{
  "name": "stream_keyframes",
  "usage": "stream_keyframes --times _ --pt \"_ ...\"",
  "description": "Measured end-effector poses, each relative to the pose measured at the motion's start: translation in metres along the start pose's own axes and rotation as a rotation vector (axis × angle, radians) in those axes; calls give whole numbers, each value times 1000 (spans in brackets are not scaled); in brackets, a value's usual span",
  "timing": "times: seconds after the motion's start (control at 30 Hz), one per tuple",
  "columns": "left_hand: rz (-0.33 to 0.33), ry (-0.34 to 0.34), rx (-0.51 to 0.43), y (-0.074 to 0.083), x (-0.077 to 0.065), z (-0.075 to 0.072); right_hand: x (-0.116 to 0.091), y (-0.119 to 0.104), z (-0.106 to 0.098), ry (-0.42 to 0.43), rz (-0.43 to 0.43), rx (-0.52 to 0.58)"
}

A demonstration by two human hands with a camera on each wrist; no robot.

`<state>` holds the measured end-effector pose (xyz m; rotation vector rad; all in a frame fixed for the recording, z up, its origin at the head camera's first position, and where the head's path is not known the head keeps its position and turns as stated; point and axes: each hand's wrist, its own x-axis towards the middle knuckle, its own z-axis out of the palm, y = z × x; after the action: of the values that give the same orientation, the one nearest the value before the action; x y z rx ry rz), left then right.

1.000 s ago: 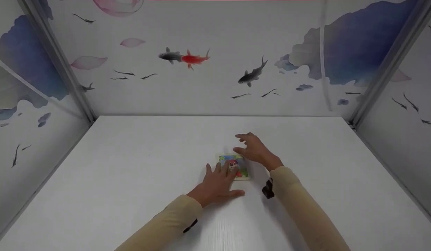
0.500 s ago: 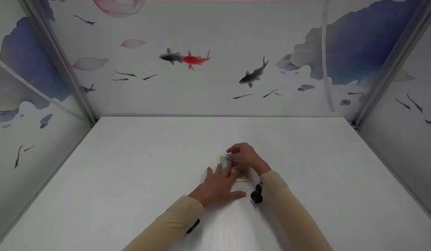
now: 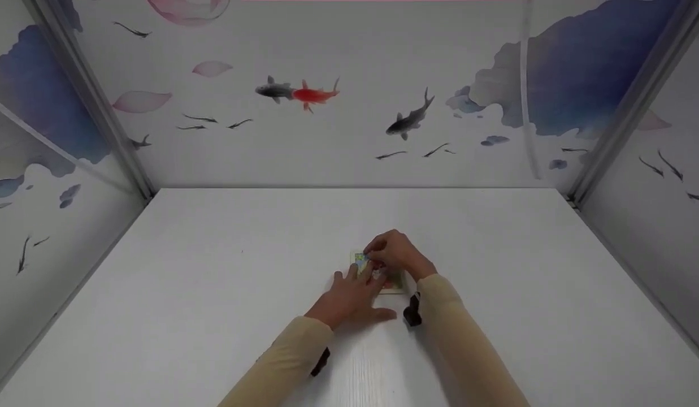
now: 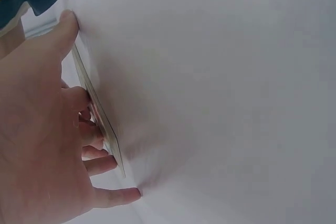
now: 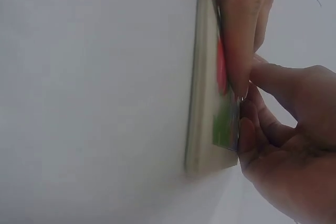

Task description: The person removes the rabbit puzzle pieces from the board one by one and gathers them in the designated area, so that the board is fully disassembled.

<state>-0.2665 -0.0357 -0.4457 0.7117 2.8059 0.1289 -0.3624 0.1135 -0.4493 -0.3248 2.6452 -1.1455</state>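
A small square picture puzzle [image 3: 397, 284] with a pale border and a cartoon animal lies flat on the white table. Across its lower left part my left hand [image 3: 348, 297] is spread, fingertips pressing on the picture and thumb out to the right. From the far right side my right hand [image 3: 401, 252] reaches over the puzzle with curled fingers. In the right wrist view, the thumb and fingertips of this hand [image 5: 286, 124] close in on the picture's face beside a green patch, next to a left finger. The left wrist view shows the puzzle's thin edge [image 4: 105, 116] beyond the straight fingers.
The white table [image 3: 225, 294] extends on all sides of the puzzle. White panels [image 3: 326, 152] painted with fish and petals stand at the back and both sides. Dark camera mounts [image 3: 412, 312] hang beneath both sleeves.
My right hand has come from beyond the puzzle's upper right corner down and left onto the picture, its fingers curling in. The left hand stays pressed on the puzzle.
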Motion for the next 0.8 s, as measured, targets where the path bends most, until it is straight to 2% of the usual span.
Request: stream_keyframes --times 0.17,0.5,0.8 --pt "-13 -23 -29 -1 0 -2 1 -1 0 -15 -22 -39" --pt "-51 -64 -115 1 2 -1 6 1 -1 -103 -41 -7" --pt "-66 -48 -156 0 -1 -3 6 2 -2 -114 -7 93"
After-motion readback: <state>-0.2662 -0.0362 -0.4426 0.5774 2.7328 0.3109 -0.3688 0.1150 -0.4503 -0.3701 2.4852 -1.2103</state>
